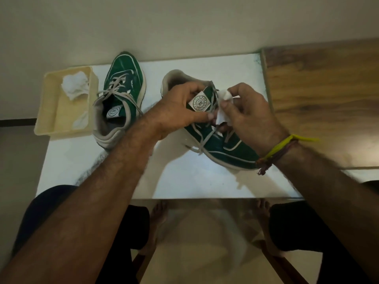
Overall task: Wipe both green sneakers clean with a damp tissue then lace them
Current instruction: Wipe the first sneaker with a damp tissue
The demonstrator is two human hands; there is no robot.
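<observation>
Right sneaker (pixel 221 144) lying on table (pixel 184 181), tongue pinched by left hand (pixel 180 107). Tissue (pixel 223 111) gripped in right hand (pixel 246 117), against laces. Left sneaker (pixel 121 95) beside tray (pixel 47 111).

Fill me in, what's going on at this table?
A person is cleaning a pair of green sneakers on a white table. The left hand holds up the tongue of the right sneaker, while the right hand pinches a tissue against the lace area. The left sneaker stands apart beside a tray holding used tissues. Laces on both look loose.
</observation>
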